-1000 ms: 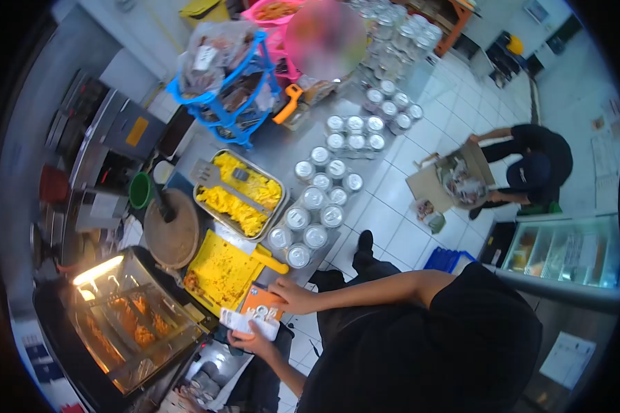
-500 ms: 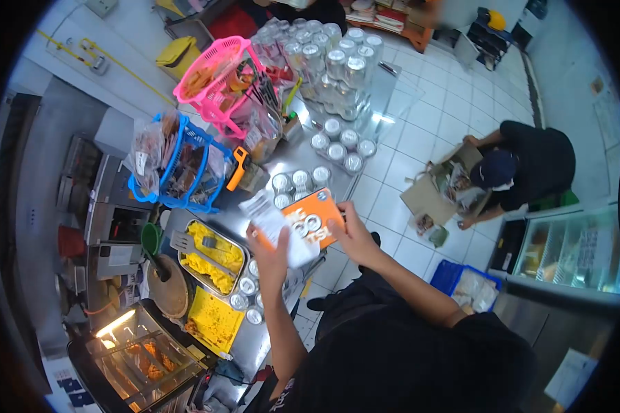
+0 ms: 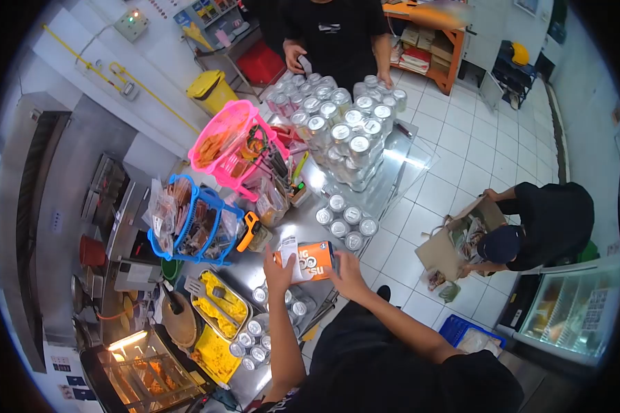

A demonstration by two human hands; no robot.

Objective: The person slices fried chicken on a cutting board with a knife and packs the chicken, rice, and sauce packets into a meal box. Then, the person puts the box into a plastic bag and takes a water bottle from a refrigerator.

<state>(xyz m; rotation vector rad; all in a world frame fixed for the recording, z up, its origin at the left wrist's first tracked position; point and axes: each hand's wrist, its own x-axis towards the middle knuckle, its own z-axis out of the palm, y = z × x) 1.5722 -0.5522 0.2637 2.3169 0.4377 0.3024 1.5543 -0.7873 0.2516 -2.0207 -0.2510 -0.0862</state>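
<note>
An orange box (image 3: 316, 260) with white lettering is held level between my two hands over the steel table. My left hand (image 3: 280, 272) grips its left end together with a white paper slip (image 3: 289, 251), the thumb over the slip. At the box's right end, my right hand (image 3: 348, 275) is closed on the edge. Clear-wrapped packs of silver-topped cans (image 3: 258, 330) stand just below the box, partly behind my left forearm. Another can pack (image 3: 346, 221) lies beyond it.
Blue (image 3: 217, 260) and pink (image 3: 220, 180) baskets stand left, near a tray of yellow food (image 3: 220, 306) and a lit food warmer (image 3: 145, 372). Across the table, a person in black stands behind stacked cans (image 3: 351, 131). Another bends over a cardboard box (image 3: 441, 255) at right.
The view has tilted up, showing the person across the table. My hands have raised the orange box and slip from beside the yellow board, then brought them level over the table.
</note>
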